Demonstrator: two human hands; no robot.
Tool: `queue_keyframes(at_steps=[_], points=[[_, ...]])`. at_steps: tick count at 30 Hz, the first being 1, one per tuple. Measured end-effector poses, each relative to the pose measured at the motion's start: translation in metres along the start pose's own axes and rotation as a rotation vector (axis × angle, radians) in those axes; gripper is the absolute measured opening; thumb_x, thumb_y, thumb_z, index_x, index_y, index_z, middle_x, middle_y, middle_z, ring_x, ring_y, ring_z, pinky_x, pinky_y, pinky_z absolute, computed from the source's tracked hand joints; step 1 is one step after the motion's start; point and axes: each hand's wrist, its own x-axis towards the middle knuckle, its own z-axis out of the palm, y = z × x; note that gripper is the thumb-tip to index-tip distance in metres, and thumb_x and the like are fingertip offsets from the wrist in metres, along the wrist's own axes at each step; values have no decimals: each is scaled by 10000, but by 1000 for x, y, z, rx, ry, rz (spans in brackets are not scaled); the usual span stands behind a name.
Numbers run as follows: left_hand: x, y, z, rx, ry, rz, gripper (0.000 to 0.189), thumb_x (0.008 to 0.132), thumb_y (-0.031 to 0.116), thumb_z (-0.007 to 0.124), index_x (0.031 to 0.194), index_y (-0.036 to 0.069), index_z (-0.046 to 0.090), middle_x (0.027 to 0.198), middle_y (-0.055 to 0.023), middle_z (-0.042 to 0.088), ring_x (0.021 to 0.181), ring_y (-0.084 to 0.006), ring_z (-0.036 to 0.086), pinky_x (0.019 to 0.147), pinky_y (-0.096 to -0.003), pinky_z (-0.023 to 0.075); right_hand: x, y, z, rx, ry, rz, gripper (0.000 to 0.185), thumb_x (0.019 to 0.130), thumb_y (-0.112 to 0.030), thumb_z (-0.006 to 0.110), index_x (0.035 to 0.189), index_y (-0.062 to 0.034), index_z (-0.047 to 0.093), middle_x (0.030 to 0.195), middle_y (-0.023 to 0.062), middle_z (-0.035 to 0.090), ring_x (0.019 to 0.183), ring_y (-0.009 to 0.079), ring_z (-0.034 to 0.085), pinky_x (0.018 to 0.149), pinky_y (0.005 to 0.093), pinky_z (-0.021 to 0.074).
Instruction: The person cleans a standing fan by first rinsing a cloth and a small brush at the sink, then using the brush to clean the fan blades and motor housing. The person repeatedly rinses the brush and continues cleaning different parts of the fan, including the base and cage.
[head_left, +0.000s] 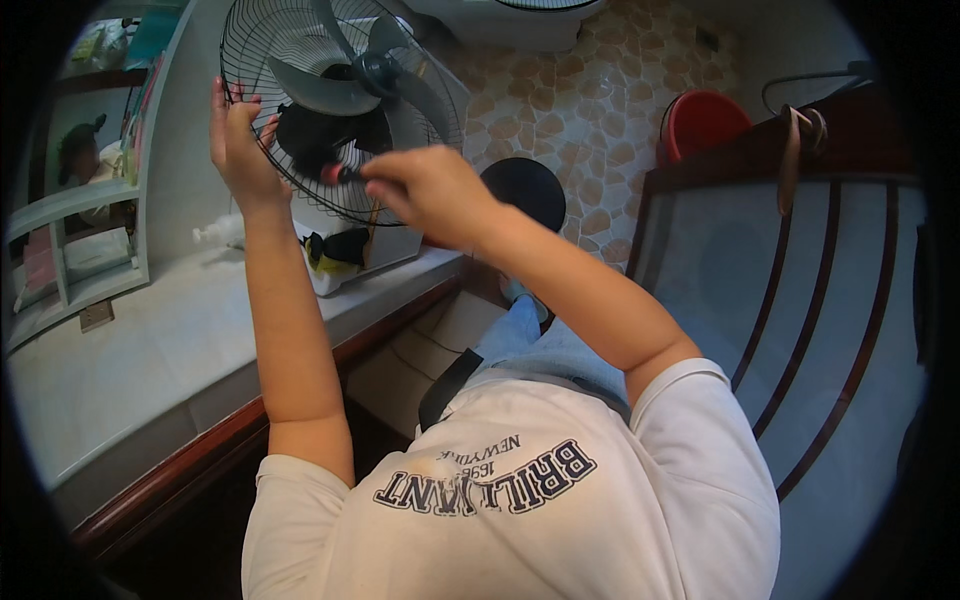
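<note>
An electric fan (379, 73) with grey blades and a black wire cage stands over the counter at the upper left. My left hand (251, 146) rests against the left side of its wire cage, with its fingers spread. My right hand (420, 184) grips a small brush (334, 174) with a dark handle, a reddish part and dark bristles, at the cage's lower part. Some blur hides where the bristles touch. Below the fan a white tray (330, 285) holds a black and yellow item (335, 251).
A white bottle (217, 231) lies on the pale counter (187, 330), beside a wall mirror (71, 217). A round black stool (525, 195) stands on the stone-patterned floor. A red bucket (705, 124) is near the wood-framed glass door (712, 247) at right.
</note>
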Motion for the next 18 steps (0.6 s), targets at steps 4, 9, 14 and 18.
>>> queue_keyframes(at_steps=[4, 9, 14, 18], points=[[-4, -2, -2, -71, -5, 0, 611, 779, 162, 536, 1340, -48, 413, 1311, -163, 481, 1045, -184, 531, 788, -278, 457, 1, 0, -7, -26, -32, 13, 179, 817, -172, 644, 947, -50, 668, 825, 157, 663, 757, 325, 645, 656, 375, 510], [-7, -6, 4, -152, 33, 27, 583, 790, 115, 571, 1324, -66, 426, 1186, -101, 568, 967, -140, 559, 716, -250, 456, 38, 50, -5, -267, 183, 161, 150, 822, -172, 628, 925, -71, 668, 811, 157, 662, 744, 335, 641, 658, 386, 511], [-1, -5, 1, -77, 61, -4, 563, 790, 112, 582, 1306, -67, 446, 1126, -73, 592, 920, -112, 560, 668, -220, 451, 5, 28, 0, -89, -63, -44, 154, 808, -165, 636, 945, -102, 666, 824, 142, 661, 738, 333, 636, 658, 396, 509], [2, -5, 0, -95, 91, -21, 548, 785, 117, 595, 1284, -72, 469, 1067, -61, 604, 867, -94, 552, 663, -222, 453, -20, 19, -13, -127, -207, -94, 129, 801, -162, 638, 919, -116, 666, 807, 134, 659, 733, 331, 634, 649, 400, 509]])
